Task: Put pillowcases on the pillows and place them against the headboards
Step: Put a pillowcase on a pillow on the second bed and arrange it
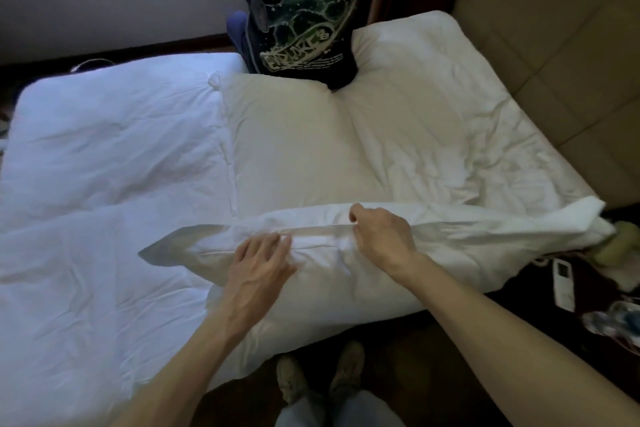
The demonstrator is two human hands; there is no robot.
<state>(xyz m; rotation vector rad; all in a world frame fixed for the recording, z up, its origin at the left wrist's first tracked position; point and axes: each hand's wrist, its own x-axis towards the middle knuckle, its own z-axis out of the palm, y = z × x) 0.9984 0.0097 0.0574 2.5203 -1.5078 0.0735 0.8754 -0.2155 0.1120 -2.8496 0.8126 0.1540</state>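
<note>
Right now you have the pillow (346, 274) lying across the near edge of the bed (86, 184), already inside its pillowcase (194, 246), with the case's flat border sticking out past the filling on your left side. Your left hand (258, 262) lies flat on the fabric with the fingers spread and nothing gripped, most likely to pin the pillow so it does not slide while the other hand works. Your right hand (381, 236) is closed around a fold of the pillowcase along the seam line, knuckles up, which looks like a tug to straighten the flap or tuck it over the filling. From here the opening itself is hard to make out, so I cannot tell whether the flap is fully tucked. Keeping the pillow at the bed's edge puts it close to your body, where both hands reach it easily. A second, bare-looking pillow (294, 149) lies further in on the bed, and the padded headboard (554, 28) stands along your right, so the finished pillow has only a short way to go. Across the bed another person in a dark printed shirt (301, 10) leans in, touching the far pillow.
</note>
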